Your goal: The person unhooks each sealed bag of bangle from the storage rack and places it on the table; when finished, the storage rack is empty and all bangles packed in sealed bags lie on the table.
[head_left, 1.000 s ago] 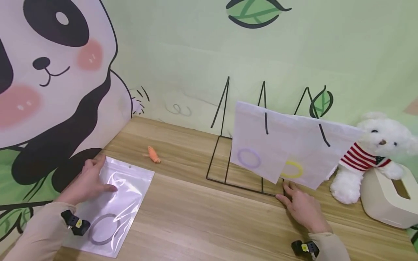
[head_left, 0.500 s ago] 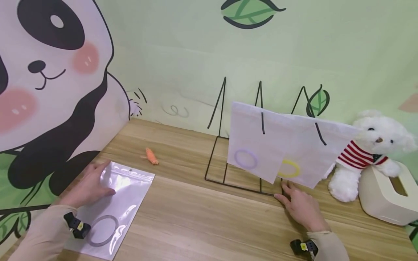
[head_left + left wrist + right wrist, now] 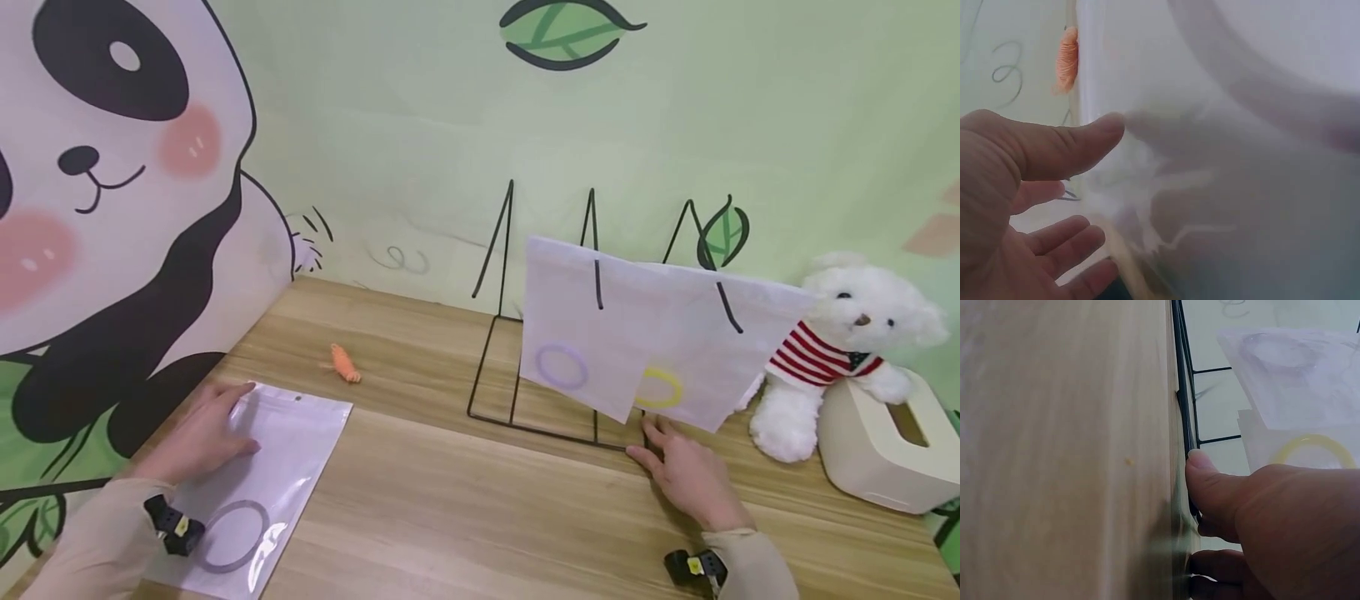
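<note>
My left hand point(image 3: 202, 429) lies over the upper left of a clear-fronted zip bag point(image 3: 288, 467) on the table, its thumb over the bag's front. In the left wrist view the fingers point(image 3: 1079, 244) are loosely bent and apart from the thumb. A grey ring point(image 3: 236, 537) shows inside the bag. My right hand point(image 3: 690, 471) pinches the front corner of a black wire rack point(image 3: 555, 434) between thumb and fingers. Two white zip bags hang on the rack, one with a purple ring point(image 3: 561, 367), the other with a yellow ring point(image 3: 660, 388).
An orange twist of yarn point(image 3: 345, 363) lies on the wooden table point(image 3: 420, 517) beyond the left hand. A white teddy bear point(image 3: 787, 421) in a striped shirt leans against a cream tissue box point(image 3: 862, 467) on the right. A printed wall point(image 3: 390, 150) rises behind.
The view has shifted slightly. My left hand and the bag beneath it have moved a little toward me and to the right. My right hand stays at the rack's corner.
</note>
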Demonstrator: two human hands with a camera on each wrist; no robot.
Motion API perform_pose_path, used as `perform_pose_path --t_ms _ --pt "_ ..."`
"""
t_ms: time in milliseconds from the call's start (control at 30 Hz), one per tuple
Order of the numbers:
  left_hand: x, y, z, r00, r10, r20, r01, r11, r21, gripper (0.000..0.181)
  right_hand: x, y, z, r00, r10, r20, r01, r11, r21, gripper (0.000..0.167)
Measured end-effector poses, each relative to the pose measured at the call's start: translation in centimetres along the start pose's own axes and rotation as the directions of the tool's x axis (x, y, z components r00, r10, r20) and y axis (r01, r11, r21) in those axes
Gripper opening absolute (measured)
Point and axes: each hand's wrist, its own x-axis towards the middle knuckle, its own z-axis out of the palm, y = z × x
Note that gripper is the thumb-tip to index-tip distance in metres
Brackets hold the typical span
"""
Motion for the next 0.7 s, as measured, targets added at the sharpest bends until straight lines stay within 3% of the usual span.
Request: perform_pose_path --t_ms 100,200,300,433,700 --pt "0.0 0.8 -0.4 0.996 0.074 -0.055 -0.073 0.997 0.009 0.077 0.0 0.0 0.0 1.0 -0.009 -0.006 0.009 1.0 -0.005 0.064" --pt "0.2 2.4 -0.7 0.978 0.168 -0.125 -0.171 0.985 -0.008 0.066 0.1 0.0 0.1 1.0 -0.009 -0.011 0.009 1.0 -0.01 0.064" --pt "0.7 4.9 -0.9 0.953 0.234 -0.194 -0.247 0.968 -0.045 0.055 0.0 0.1 0.0 1.0 -0.006 -0.011 0.006 1.0 -0.013 0.064" --pt "1.3 8.7 -0.8 0.925 0.277 -0.26 -0.316 0.94 -0.125 0.044 0.0 0.0 -0.1 1.0 -0.005 0.0 0.005 1.0 -0.011 0.065" --pt "2.5 16.2 0.8 0.871 0.364 -0.331 -0.461 0.838 -0.292 0.039 0.0 0.0 -0.1 1.0 0.005 0.018 -0.005 1.0 0.001 0.066"
